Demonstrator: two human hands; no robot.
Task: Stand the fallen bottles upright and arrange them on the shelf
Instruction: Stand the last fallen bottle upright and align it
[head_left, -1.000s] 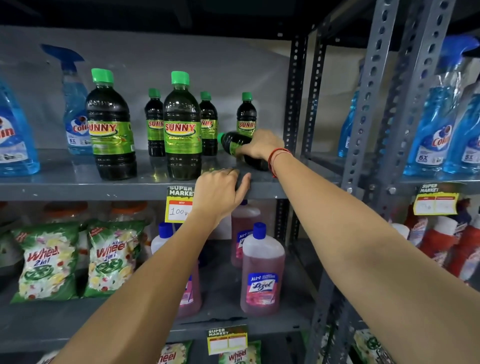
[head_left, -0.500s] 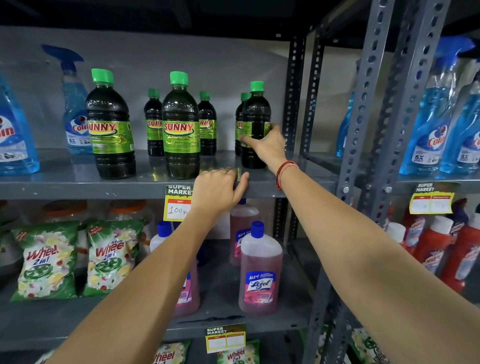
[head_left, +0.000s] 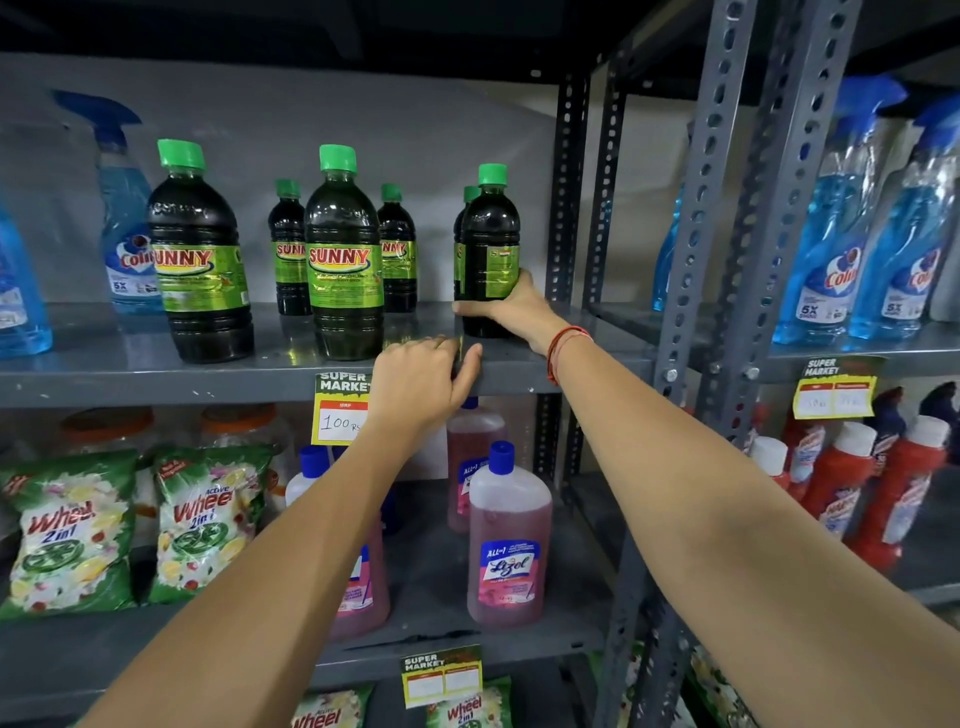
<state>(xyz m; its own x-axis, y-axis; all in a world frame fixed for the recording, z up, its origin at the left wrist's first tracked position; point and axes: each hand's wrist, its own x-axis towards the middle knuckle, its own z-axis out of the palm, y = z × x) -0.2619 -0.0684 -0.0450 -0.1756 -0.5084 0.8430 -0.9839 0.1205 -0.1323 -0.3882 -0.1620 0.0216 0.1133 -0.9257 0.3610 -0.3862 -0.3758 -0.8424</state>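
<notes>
Change since earlier frames: the dark bottle (head_left: 490, 244) that lay on its side at the right end of the shelf (head_left: 130, 374) a second ago now stands upright; the left hand has not shifted.
Upper left of frame: blue spray bottles (head_left: 127, 228) at the shelf's back; a large green-capped bottle (head_left: 200, 249) upright near the front.
Upper centre: a second large bottle (head_left: 344, 254) upright at the front edge, two smaller ones (head_left: 289, 249) upright behind it.
Centre: left hand (head_left: 421, 379) resting on the shelf lip beside the yellow price tag (head_left: 337, 410); fingers curled over the edge, close together, holding nothing.
Right of centre: right hand (head_left: 511, 309) wrapped round the lower body of the righted bottle, thumb across its front, fingers hidden behind it; its base appears to sit on the shelf. Another bottle stands just behind, mostly hidden.
Lower centre: pink cleaner bottle (head_left: 509, 540) upright on the shelf below.
</notes>
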